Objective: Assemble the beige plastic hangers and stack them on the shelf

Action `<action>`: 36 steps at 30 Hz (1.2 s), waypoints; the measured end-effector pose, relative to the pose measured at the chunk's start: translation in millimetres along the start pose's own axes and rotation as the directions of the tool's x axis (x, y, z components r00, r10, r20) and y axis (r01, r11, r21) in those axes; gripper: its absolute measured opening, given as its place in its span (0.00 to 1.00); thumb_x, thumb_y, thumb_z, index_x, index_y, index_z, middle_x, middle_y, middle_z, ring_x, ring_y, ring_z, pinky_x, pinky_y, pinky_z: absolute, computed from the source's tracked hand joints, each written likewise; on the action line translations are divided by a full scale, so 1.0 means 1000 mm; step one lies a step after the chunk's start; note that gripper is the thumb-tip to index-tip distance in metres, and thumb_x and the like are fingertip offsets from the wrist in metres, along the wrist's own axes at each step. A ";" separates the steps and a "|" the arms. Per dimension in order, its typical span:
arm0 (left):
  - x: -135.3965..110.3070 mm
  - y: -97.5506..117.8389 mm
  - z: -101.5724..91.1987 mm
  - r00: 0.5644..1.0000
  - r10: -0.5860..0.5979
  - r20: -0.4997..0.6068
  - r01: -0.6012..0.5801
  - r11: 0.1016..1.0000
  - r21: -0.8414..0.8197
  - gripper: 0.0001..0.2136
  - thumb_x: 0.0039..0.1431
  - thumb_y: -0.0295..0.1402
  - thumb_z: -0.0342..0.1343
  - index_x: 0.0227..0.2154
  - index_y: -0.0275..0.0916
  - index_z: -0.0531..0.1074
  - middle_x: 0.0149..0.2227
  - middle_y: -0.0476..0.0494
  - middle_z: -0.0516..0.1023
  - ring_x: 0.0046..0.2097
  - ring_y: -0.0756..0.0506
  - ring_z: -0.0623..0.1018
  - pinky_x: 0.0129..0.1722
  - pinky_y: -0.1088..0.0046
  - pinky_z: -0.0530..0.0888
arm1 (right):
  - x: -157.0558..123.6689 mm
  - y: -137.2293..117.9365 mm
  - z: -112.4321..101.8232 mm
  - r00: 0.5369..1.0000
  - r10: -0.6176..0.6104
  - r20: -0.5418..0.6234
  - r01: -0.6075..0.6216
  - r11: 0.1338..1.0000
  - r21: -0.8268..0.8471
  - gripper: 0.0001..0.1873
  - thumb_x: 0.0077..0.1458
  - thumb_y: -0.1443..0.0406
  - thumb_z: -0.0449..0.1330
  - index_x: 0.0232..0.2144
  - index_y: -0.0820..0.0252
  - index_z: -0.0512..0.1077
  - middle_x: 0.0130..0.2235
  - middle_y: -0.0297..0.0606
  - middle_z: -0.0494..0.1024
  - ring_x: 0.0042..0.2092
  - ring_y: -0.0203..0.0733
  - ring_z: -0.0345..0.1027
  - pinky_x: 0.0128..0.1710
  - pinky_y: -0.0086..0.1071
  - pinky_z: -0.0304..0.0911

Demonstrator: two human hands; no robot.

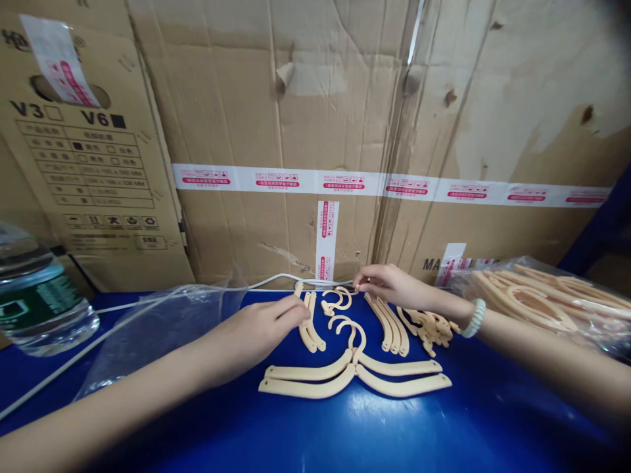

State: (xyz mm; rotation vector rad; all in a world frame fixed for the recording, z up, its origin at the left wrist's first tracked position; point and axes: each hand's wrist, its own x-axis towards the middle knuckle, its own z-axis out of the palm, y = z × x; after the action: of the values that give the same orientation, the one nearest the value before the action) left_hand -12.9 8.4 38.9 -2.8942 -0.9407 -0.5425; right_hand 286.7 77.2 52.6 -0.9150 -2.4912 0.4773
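Observation:
My left hand (263,332) reaches over a group of loose cream plastic hanger arms (316,328), its fingertips closed on one of them. Beyond those arms, my right hand (388,284) pinches the end of a cream hanger hook (351,290) at the back of the blue table. Other loose hooks (327,307) lie between the hands. In front, two hangers with hooks and spread arms lie one before the other: a nearer hanger (315,389) and a farther hanger (315,374). Three more loose arms (389,325) lie below my right hand.
A heap of small cream parts (434,328) lies beside my right forearm. A clear bag of cream pieces (537,299) is at the right, and an empty plastic bag (158,328) at the left. A water bottle (42,295), white cable (54,374) and cardboard boxes (256,118) border the blue table (365,437).

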 end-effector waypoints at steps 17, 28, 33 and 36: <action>0.003 0.041 0.008 0.787 -0.586 -0.195 0.189 0.529 -0.827 0.04 0.52 0.34 0.62 0.29 0.39 0.80 0.42 0.42 0.78 0.43 0.43 0.78 0.43 0.70 0.78 | -0.017 -0.037 0.020 0.954 0.207 -0.217 -0.074 0.864 0.497 0.14 0.51 0.57 0.64 0.32 0.64 0.78 0.29 0.40 0.79 0.29 0.36 0.71 0.30 0.30 0.69; 0.001 0.077 0.023 0.778 -0.592 0.209 0.275 0.021 -0.961 0.13 0.47 0.32 0.66 0.35 0.37 0.69 0.33 0.47 0.75 0.37 0.48 0.75 0.38 0.75 0.72 | -0.074 -0.092 0.057 0.853 0.509 0.114 -0.241 0.192 0.951 0.16 0.42 0.65 0.72 0.32 0.62 0.72 0.28 0.33 0.77 0.30 0.31 0.73 0.28 0.20 0.68; -0.004 0.085 0.029 0.800 -0.544 0.253 0.314 0.021 -0.949 0.12 0.48 0.33 0.65 0.27 0.37 0.65 0.28 0.52 0.73 0.32 0.51 0.72 0.34 0.77 0.67 | -0.079 -0.100 0.070 0.888 0.448 0.102 -0.213 0.204 0.955 0.11 0.44 0.66 0.71 0.29 0.63 0.73 0.34 0.37 0.79 0.35 0.34 0.75 0.33 0.22 0.69; -0.007 0.089 0.033 0.819 -0.507 0.268 0.324 0.024 -0.946 0.12 0.48 0.32 0.65 0.26 0.37 0.65 0.28 0.52 0.73 0.32 0.52 0.72 0.34 0.77 0.67 | -0.080 -0.105 0.072 0.902 0.422 0.095 -0.189 0.186 0.964 0.10 0.45 0.66 0.70 0.29 0.63 0.74 0.39 0.38 0.78 0.37 0.34 0.74 0.37 0.24 0.70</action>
State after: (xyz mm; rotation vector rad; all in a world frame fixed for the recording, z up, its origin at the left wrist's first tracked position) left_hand 43.6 -62.6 11.1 -3.2414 -2.1021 -2.1920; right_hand 249.7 -65.0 17.0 -0.7908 -1.2438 1.7291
